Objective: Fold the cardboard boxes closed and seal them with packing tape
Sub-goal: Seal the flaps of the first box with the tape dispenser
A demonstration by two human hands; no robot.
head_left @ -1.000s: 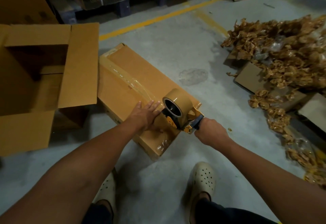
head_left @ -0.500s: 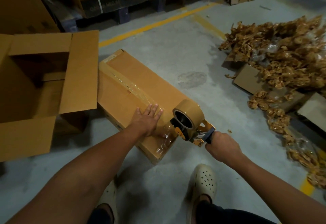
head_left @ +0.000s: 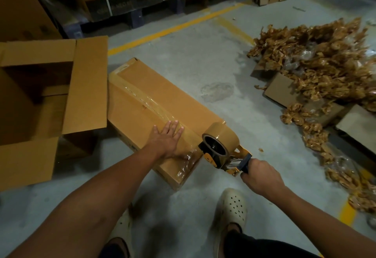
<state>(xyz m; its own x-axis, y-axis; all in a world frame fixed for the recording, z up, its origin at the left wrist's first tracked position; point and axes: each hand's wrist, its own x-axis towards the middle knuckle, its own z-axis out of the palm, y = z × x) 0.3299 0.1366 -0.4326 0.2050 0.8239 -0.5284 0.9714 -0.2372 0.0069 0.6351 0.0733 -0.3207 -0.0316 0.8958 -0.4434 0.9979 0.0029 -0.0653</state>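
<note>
A long closed cardboard box (head_left: pixel 154 93) lies on the concrete floor, with a strip of brown packing tape (head_left: pixel 142 100) running down its top seam and over the near end. My left hand (head_left: pixel 167 143) presses flat on the tape near the box's near end, fingers spread. My right hand (head_left: pixel 261 177) grips the dark handle of a yellow tape dispenser (head_left: pixel 221 149) carrying a brown roll, held just past the box's near right corner. Crinkled tape hangs over the near end face.
A large open cardboard box (head_left: pixel 40 103) with raised flaps stands at the left, touching the long box. A heap of crumpled brown tape waste (head_left: pixel 317 68) and flat cardboard pieces covers the floor at right. Pallets with cartons line the back. My two shoes stand below.
My right hand has pulled the dispenser off the box's near end toward me and to the right. My left hand has shifted slightly along the tape, still pressed flat.
</note>
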